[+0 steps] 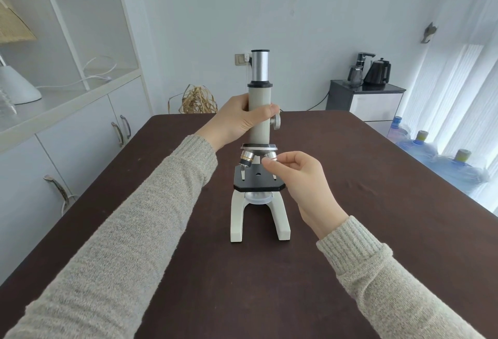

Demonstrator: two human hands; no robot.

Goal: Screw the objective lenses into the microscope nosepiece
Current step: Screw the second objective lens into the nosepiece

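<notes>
A cream microscope (259,128) stands upright in the middle of the dark table (377,204). My left hand (237,120) is wrapped around its body tube. Under the tube sits the nosepiece (259,147). One objective lens (246,161), silver and black with a gold band, hangs from the nosepiece's left side. A second, silver objective lens (272,156) sits at the right socket, pinched by the fingertips of my right hand (301,182); its lower end is hidden by my fingers. The black stage (258,179) lies just below.
White cabinets and shelves line the left wall. A dark side cabinet (363,99) with kettles stands at the back right, and blue water jugs (444,158) sit along the right by the window. A straw bundle (198,100) rests behind the table's far edge.
</notes>
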